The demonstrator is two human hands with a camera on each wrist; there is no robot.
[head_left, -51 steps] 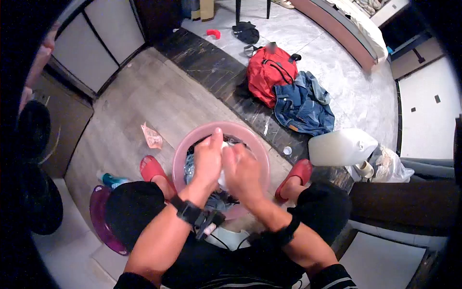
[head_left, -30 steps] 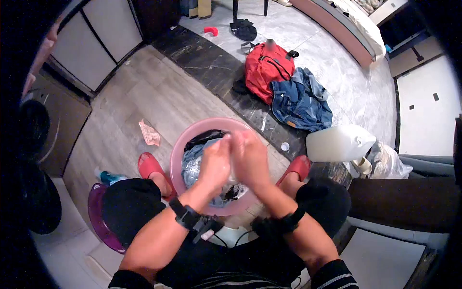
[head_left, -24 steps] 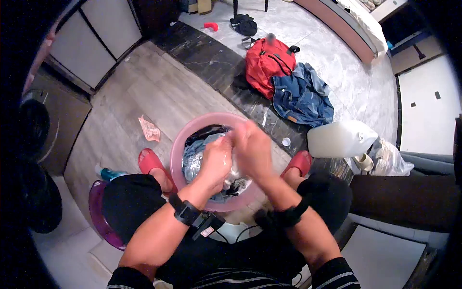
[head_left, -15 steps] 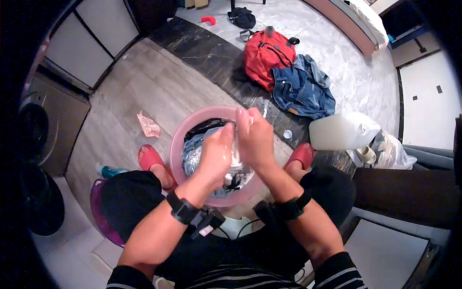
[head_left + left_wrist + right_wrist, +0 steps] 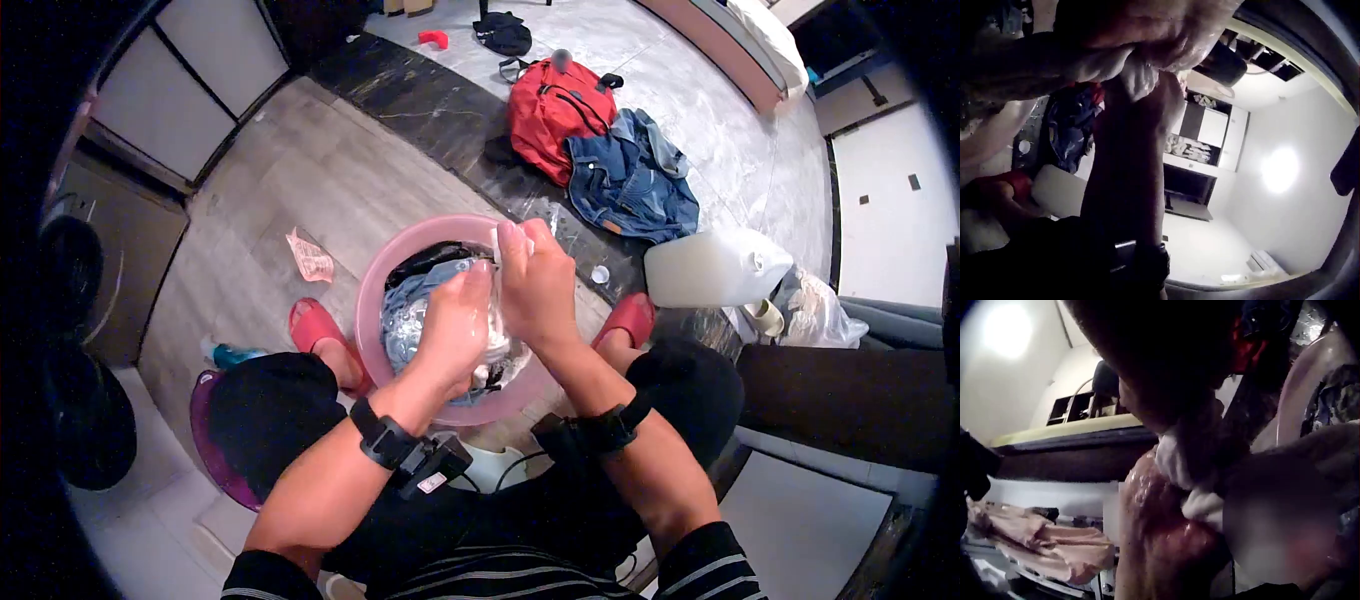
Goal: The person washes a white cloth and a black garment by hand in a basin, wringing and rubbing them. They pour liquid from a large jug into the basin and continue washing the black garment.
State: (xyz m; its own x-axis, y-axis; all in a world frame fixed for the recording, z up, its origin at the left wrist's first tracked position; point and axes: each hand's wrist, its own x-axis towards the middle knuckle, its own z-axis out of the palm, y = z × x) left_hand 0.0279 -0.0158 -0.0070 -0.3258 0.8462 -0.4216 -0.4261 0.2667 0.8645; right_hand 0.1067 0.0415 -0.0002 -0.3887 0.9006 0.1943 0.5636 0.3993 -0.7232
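Note:
A wet white cloth [image 5: 496, 335] is stretched between my two hands over a pink basin [image 5: 369, 335]. My left hand [image 5: 456, 325] grips one part of it, thumb upward. Just to its right, my right hand [image 5: 538, 290] holds another part, with a bit of white showing at the thumb. In the right wrist view, bunched white cloth [image 5: 1175, 462] comes out between curled fingers, and the skin glistens wet. The left wrist view shows the white cloth [image 5: 1140, 80] between both hands. Soaked light-blue clothing [image 5: 405, 305] and a black item [image 5: 430, 262] lie in the basin.
Red slippers [image 5: 318, 330] are on the feet either side of the basin. To the right stand a whitish jug [image 5: 715, 270] and a clear plastic bag [image 5: 815, 315]. A red backpack [image 5: 555, 120] and denim garment [image 5: 635, 185] lie beyond. A purple basin [image 5: 212, 440] sits at left.
My right hand, blurred and moving against the left earlier, has shifted right and steadied, with a small gap between the hands. The basin sits higher in the head view.

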